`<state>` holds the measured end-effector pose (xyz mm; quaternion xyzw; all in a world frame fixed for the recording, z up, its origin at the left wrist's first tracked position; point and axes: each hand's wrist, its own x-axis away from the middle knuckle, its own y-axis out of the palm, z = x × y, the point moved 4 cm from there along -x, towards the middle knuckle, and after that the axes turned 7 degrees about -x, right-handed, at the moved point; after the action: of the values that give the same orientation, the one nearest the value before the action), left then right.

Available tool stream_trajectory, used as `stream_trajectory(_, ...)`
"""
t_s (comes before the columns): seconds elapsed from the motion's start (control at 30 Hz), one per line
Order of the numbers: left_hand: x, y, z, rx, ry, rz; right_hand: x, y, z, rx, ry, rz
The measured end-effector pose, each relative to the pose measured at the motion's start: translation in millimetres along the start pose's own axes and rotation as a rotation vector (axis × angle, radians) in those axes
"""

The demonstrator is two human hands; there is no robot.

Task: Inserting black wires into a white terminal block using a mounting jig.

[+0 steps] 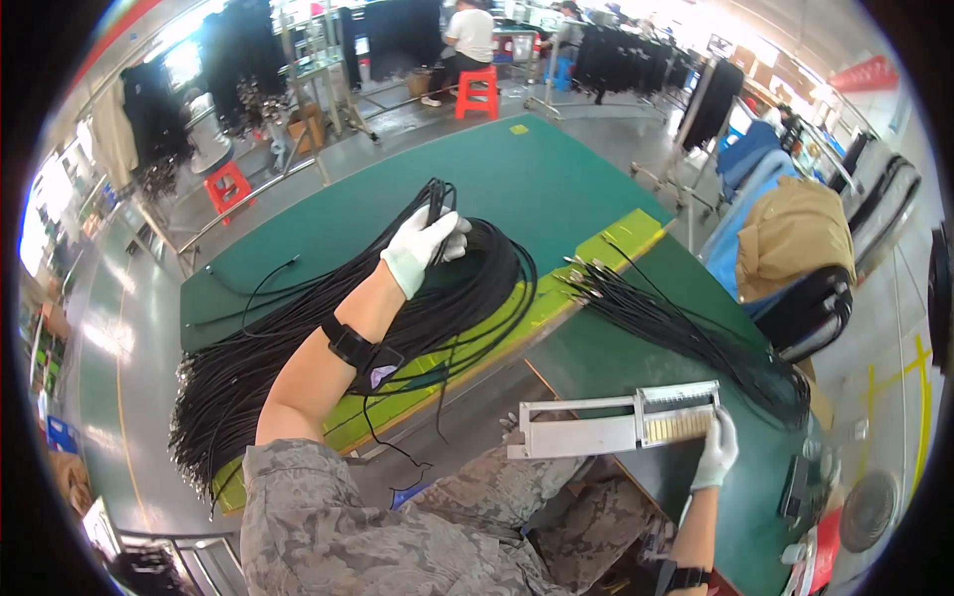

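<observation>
In the upper middle of the frame, the white-gloved left hand [422, 243] closes its grip around the looped end of a thick bundle of black cables [253, 372]. The rest of that bundle fans down to the lower left, its many tips crowded near the rim of the green bench [537, 184]. At the lower right, the right hand [717, 454], also gloved, has its grip narrowed on the right end of a silver metal frame [586, 434], which reaches left over the person's lap and has a brass-coloured row [679, 427] in its right part. A second bundle of black cables [676, 323] lies right of centre, its upper tips on a yellow-green strip [636, 230] that slants across the bench. A black wristband [350, 345] circles the left forearm. A tan jacket [795, 228] hangs at the right, and a red stool [477, 94] stands at top centre.
</observation>
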<state>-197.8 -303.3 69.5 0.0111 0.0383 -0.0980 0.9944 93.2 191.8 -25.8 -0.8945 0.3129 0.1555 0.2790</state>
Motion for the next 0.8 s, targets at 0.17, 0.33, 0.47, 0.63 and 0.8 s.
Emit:
stream_trajectory(0.17, 22.2, 17.4, 15.5, 0.29, -0.135, -0.415, -53.7, 57.8, -117.5, -0.63, 0.178, -0.255)
stream_trajectory(0.33, 98.7, 72.3, 66.3, -0.891, 0.129, -0.29, -52.2, 215.8, -234.5, -0.491, -0.075, -0.813)
stream_trajectory(0.47, 120.3, 78.1, 52.8, -0.854, 0.194, -0.288, -38.9, 270.5, -271.7, -0.644, -0.097, -0.8)
stream_trajectory(0.63, 132.6, -2.3, 77.4, -0.978, 0.833, 0.428, -66.3, 264.7, -319.5, -1.389, 0.575, -0.7)
stream_trajectory(0.8, 127.2, -26.2, 111.5, -1.086, 0.852, 0.66, -40.9, 218.9, -399.2, -0.896, 0.012, -0.993)
